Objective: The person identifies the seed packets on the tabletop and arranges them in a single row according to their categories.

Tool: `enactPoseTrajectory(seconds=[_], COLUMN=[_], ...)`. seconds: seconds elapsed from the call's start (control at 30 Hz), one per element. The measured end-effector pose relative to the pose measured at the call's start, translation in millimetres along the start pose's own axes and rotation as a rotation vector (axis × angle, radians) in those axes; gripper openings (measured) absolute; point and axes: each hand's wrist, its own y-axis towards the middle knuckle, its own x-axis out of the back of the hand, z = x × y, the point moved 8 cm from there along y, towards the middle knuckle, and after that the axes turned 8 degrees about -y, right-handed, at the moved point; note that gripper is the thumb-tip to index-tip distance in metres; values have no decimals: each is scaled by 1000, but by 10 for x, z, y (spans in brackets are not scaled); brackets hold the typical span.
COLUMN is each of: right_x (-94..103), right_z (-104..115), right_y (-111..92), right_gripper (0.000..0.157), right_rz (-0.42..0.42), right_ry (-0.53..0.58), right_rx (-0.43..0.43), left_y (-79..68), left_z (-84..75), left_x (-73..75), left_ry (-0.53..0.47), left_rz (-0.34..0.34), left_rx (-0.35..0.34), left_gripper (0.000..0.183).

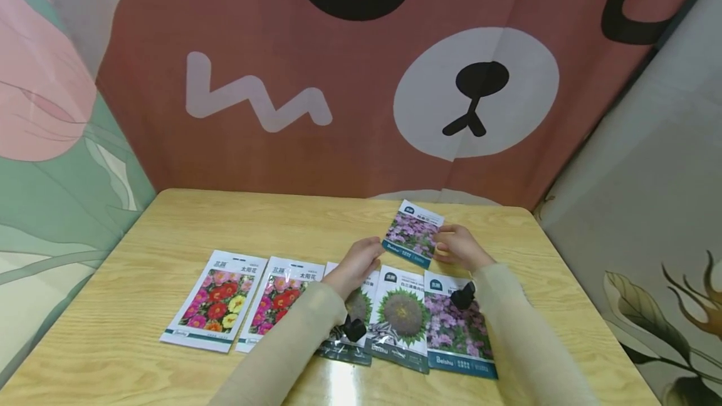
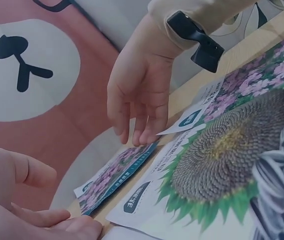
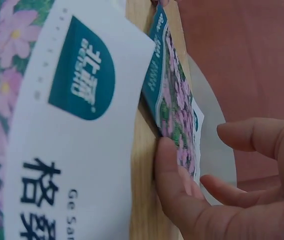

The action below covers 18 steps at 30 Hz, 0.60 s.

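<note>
A seed packet with pink-purple flowers (image 1: 413,235) lies turned at the back of the table, between both hands. My left hand (image 1: 355,265) is at its lower left corner, fingertips touching or very near it. At its right edge is my right hand (image 1: 461,247), whose loosely bent fingers (image 3: 169,167) touch the packet's side; the right wrist view shows no clear pinch. In front lies a row: two red-and-yellow flower packets (image 1: 217,301) (image 1: 282,293), two sunflower packets (image 1: 361,296) (image 1: 402,315) and another pink-purple flower packet (image 1: 459,331). My left forearm partly covers the row's middle.
The light wooden table (image 1: 169,224) has rounded back corners. Behind it hangs a reddish-brown cloth with a cartoon bear face (image 1: 476,93). Patterned cloths stand at the left (image 1: 51,205) and right (image 1: 648,205). A small black camera (image 1: 464,296) is strapped to the right wrist.
</note>
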Motion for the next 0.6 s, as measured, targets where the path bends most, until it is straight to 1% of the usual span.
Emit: enactPoseTrajectory(seconds=[0.13,0.33,0.5,0.6], right_x=[9,34,45,48], right_z=[-2,-22,4,34], right_y=[20,53,18,-21], right_gripper=[62,62,64,62], right_rz=[-26,-45,-15,6], right_ry=[8,39,89,90], right_rx=[22,39,60,77], left_y=[-5,-6,-27,-57], left_z=[-12,-34,-88,-126], left_x=[0,26,21,14], left_ry=[1,15,22,-5], left_rz=[3,-26,-30,-31], left_rx=[-17,-31,-75,-102], left_gripper=[59,56,49,45])
